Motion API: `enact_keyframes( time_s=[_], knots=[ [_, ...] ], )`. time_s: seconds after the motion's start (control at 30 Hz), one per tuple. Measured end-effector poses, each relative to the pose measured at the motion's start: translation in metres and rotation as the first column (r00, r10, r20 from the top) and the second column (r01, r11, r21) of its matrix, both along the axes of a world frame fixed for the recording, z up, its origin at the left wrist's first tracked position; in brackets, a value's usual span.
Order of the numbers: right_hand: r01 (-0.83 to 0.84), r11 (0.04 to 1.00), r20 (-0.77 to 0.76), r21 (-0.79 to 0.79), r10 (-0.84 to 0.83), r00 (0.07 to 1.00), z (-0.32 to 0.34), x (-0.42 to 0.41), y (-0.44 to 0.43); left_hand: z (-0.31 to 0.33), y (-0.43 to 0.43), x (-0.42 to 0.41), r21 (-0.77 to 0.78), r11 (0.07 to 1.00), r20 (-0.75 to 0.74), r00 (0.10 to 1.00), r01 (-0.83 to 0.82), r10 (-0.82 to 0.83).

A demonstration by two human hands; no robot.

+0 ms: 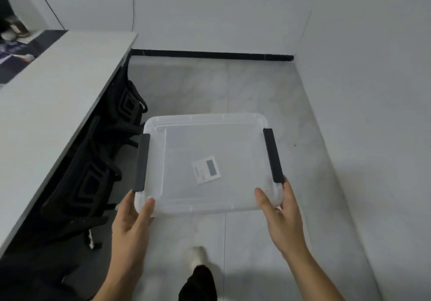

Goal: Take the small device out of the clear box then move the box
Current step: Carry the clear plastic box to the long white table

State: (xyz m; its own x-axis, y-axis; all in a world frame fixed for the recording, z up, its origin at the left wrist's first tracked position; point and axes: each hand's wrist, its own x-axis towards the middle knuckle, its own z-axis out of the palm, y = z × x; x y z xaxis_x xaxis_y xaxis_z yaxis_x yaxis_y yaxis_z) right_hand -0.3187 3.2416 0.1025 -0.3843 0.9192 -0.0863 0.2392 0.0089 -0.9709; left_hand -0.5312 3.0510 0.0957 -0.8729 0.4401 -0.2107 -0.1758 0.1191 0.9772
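Note:
The clear box point(233, 137) is a translucent plastic bin with its lid on and a dark latch on each short side. It is held up over the floor. My left hand point(133, 221) grips its near left corner, thumb on the lid. My right hand point(279, 214) grips the near right corner just below the right latch. A small white device with a grey screen point(206, 169) shows through the lid, lying flat near the middle of the box.
A long white table point(53, 105) runs along the left, with black chairs point(93, 175) tucked under it. Grey walls close in at the back and right, and pale tiled floor point(256, 86) lies beyond the box. My foot point(198, 257) shows below the box.

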Motion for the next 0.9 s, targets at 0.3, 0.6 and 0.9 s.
enact_keyframes(
  time_s=[0.3, 0.6, 0.9],
  knots=[
    [-0.006, 1.0, 0.076, 0.027, 0.004, 0.997, -0.006, -0.218, 0.221, -0.012, 0.22, -0.21, 0.076, 0.997, 0.006, 1.0, -0.009, 0.008],
    [0.14, 0.989, 0.056, 0.057, -0.143, 0.988, 0.003, -0.376, 0.43, 0.007, 0.455, -0.388, 0.054, 0.993, 0.033, 0.994, 0.106, -0.108],
    [0.043, 0.999, 0.009, -0.017, -0.042, 0.999, -0.02, -0.597, 0.671, 0.012, 0.676, -0.579, 0.021, 1.0, -0.039, 0.999, -0.004, 0.005]
  ],
)
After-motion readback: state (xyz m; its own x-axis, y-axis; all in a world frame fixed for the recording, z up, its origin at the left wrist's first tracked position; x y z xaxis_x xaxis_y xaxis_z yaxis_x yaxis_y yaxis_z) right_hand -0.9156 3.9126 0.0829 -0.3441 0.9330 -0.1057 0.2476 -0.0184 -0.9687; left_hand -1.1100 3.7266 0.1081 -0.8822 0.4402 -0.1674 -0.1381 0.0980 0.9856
